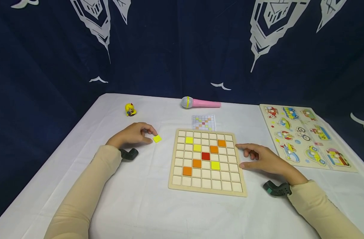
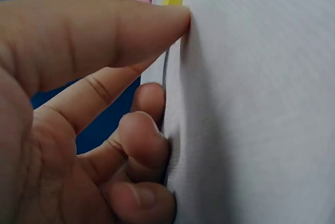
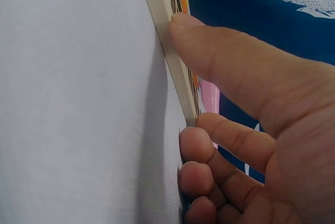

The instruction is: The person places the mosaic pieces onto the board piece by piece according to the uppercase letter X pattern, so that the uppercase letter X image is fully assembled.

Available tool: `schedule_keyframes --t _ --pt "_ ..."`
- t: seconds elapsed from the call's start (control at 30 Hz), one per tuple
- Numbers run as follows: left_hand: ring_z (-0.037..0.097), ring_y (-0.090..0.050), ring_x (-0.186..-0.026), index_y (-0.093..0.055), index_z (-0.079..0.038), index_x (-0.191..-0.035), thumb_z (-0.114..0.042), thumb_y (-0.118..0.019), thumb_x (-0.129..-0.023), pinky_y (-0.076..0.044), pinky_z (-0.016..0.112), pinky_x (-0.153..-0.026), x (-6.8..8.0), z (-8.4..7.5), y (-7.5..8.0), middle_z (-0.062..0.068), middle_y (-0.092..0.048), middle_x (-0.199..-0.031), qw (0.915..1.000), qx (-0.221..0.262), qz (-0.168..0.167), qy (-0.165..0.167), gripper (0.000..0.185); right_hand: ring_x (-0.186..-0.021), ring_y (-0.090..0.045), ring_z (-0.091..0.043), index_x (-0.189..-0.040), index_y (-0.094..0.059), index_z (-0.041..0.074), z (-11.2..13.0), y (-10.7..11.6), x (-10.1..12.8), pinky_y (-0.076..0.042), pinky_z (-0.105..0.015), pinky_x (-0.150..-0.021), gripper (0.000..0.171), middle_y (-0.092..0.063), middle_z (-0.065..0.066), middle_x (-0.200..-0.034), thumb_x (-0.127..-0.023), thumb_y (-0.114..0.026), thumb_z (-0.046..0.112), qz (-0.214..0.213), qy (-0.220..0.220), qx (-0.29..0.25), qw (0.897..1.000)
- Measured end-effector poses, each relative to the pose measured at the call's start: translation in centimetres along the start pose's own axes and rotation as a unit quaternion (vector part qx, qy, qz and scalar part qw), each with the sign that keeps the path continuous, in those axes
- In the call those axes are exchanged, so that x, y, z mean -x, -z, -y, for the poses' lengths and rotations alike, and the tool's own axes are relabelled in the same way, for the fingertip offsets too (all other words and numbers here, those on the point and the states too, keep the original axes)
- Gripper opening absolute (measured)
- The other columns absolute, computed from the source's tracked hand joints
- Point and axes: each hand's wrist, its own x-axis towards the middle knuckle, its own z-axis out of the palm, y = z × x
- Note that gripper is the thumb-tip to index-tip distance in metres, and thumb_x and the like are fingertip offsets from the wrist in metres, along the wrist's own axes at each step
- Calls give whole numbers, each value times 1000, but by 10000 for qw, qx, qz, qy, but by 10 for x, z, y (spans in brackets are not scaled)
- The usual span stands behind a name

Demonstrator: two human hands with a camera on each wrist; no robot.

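Your left hand (image 1: 131, 134) rests on the white table (image 1: 134, 202), fingers curled, with the fingertips touching a loose yellow tile (image 1: 157, 138) just left of the wooden grid board (image 1: 207, 191); whether they pinch it, you cannot tell. Your right hand (image 1: 264, 159) lies relaxed, thumb against the board's right edge. Beyond the board sit a pattern card (image 1: 203, 122), a pink toy microphone (image 1: 200, 103) and a small yellow figurine (image 1: 130, 110); a vehicle puzzle (image 1: 307, 136) lies to the right.

Yellow tiles: three on board (image 1: 207, 191), one loose (image 1: 157, 138). Orange tiles on board: four. Red tile (image 1: 205, 156): one. Boards: one. Hands: two.
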Motion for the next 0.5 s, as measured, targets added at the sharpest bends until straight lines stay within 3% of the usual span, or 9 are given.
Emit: schedule_keyframes --t 0.17,0.37,0.5 --pt "18 -50 -76 -77 -10 -125 -8 -79 -89 -42 34 -77 2 -1 -1 7 -64 -114 9998 36 38 -193 36 -82 -47 -14 -143 -60 -11 0 -1 0 -41 -27 -70 67 -55 -2 -99 -87 -91 10 -3 -54 39 10000" --pt "20 -51 -88 -80 -13 -125 -7 -76 -88 -43 37 -84 5 -7 -4 9 -68 -123 9996 31 87 -282 37 -83 -47 -14 -144 -59 -11 1 -1 -1 -40 -27 -71 68 -55 -2 -100 -87 -91 10 53 -131 33 9999" --pt "19 -49 -80 -80 -13 -119 -10 -81 -88 -41 36 -80 3 -8 -5 4 -66 -111 9995 21 99 -291 31 -82 -47 -14 -144 -60 -11 1 -1 -1 -40 -27 -71 68 -55 -2 -100 -87 -91 9 31 -84 35 10000"
